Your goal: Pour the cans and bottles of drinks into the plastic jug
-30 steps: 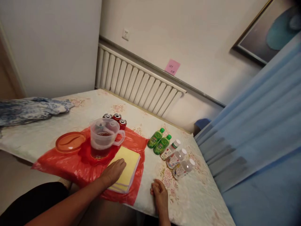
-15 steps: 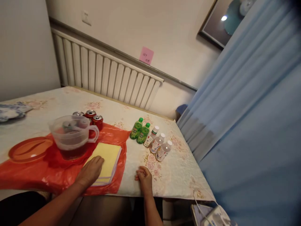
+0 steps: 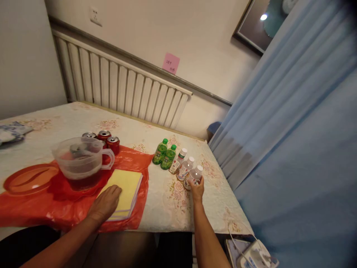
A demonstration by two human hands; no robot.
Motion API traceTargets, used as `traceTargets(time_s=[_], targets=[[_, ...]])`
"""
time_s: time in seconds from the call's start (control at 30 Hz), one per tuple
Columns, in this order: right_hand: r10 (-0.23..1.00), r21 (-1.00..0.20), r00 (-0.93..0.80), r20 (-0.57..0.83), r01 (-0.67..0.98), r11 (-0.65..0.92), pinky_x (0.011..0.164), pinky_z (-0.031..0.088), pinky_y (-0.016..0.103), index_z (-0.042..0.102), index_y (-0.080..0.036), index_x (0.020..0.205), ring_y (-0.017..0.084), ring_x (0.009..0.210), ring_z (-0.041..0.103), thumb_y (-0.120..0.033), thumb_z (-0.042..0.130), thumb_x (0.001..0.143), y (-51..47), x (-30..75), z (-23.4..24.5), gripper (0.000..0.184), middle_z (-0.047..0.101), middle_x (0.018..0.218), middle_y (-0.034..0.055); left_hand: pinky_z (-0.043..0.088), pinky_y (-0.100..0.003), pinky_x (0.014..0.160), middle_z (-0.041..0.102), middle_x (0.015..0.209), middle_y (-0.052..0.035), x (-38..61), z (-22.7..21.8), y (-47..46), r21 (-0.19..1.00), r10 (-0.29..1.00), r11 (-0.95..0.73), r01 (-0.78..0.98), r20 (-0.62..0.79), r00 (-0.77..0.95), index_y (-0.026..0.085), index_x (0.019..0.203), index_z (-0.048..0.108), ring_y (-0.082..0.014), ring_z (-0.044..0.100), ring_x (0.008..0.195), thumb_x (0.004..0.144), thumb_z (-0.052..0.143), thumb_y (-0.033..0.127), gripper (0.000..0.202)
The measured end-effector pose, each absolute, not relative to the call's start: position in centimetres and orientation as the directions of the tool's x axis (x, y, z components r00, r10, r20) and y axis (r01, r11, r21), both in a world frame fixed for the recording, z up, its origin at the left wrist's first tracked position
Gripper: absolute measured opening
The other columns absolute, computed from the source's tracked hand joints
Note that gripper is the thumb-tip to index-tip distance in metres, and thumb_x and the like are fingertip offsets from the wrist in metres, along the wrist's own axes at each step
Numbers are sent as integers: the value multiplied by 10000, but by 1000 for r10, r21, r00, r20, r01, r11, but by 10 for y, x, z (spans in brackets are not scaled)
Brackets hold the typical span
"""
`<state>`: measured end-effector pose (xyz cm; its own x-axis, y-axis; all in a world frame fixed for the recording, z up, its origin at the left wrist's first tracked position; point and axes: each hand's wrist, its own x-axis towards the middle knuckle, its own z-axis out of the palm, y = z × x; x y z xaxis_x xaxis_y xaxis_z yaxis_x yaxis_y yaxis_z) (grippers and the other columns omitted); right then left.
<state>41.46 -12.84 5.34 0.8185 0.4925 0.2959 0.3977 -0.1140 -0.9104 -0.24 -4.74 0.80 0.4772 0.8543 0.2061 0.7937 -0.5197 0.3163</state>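
Note:
My right hand (image 3: 197, 187) reaches across the table and closes its fingers round the nearest clear bottle (image 3: 195, 175), the right end of a row of small bottles. Beside it stand two more clear bottles (image 3: 185, 168) and two green bottles (image 3: 164, 157). My left hand (image 3: 105, 203) lies flat, fingers out, on a stack of yellow cloths (image 3: 126, 187) on a red plastic sheet (image 3: 41, 209). A clear jug (image 3: 82, 160) with dark liquid stands just beyond the cloths.
An orange lid (image 3: 28, 179) lies left of the jug, three drink cans (image 3: 103, 137) behind it. The floral-covered table (image 3: 212, 204) ends near me. A radiator (image 3: 122, 87) lines the back wall and a blue curtain (image 3: 292, 141) hangs at right. A white device (image 3: 255, 257) sits low right.
My right hand left the table's near edge, reached forward and closed on the nearest clear bottle. The left hand stayed on the yellow cloths. The view swung to the right.

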Motion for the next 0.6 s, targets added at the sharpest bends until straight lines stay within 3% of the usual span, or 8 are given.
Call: traceTargets(time_s=[0.1, 0.23, 0.37, 0.5, 0.6], targets=[[502, -910, 822, 268, 387, -148, 732, 491, 317, 614, -152, 1059, 257, 866, 655, -444, 759, 496, -121, 414, 55, 651, 722, 978, 97, 414, -378, 960, 615, 1034, -89, -2, 9, -49, 315, 850, -527, 789, 205, 485, 201, 966, 616, -236, 549, 1045, 872, 410, 114, 242], [481, -909, 838, 257, 378, -174, 721, 470, 319, 622, -155, 947, 263, 854, 639, -431, 742, 517, -125, 399, 57, 526, 719, 952, 122, 408, -379, 967, 605, 1041, -92, -2, 9, -50, 295, 846, -533, 793, 203, 493, 194, 964, 610, -234, 546, 1047, 898, 386, 116, 246], [560, -910, 789, 254, 391, -137, 737, 480, 319, 640, -148, 929, 247, 835, 641, -393, 734, 553, -140, 360, 56, 459, 717, 959, 112, 424, -375, 953, 600, 1014, -94, -3, 11, -51, 306, 842, -539, 785, 219, 492, 189, 941, 613, -238, 559, 1024, 898, 384, 118, 244], [660, -916, 713, 237, 391, -93, 740, 499, 310, 663, -155, 964, 236, 811, 655, -320, 749, 567, -159, 308, 53, 438, 724, 921, 80, 452, -390, 943, 607, 961, -108, 4, 20, -52, 442, 869, -493, 749, 212, 446, 169, 871, 612, -246, 583, 981, 891, 390, 126, 227], [761, -908, 602, 242, 417, -42, 810, 502, 318, 656, -161, 1037, 248, 896, 659, -265, 756, 583, -172, 273, 51, 477, 717, 995, 87, 480, -360, 933, 628, 980, -108, 19, 37, -59, 491, 869, -491, 719, 216, 446, 153, 945, 613, -226, 603, 973, 926, 381, 180, 235]])
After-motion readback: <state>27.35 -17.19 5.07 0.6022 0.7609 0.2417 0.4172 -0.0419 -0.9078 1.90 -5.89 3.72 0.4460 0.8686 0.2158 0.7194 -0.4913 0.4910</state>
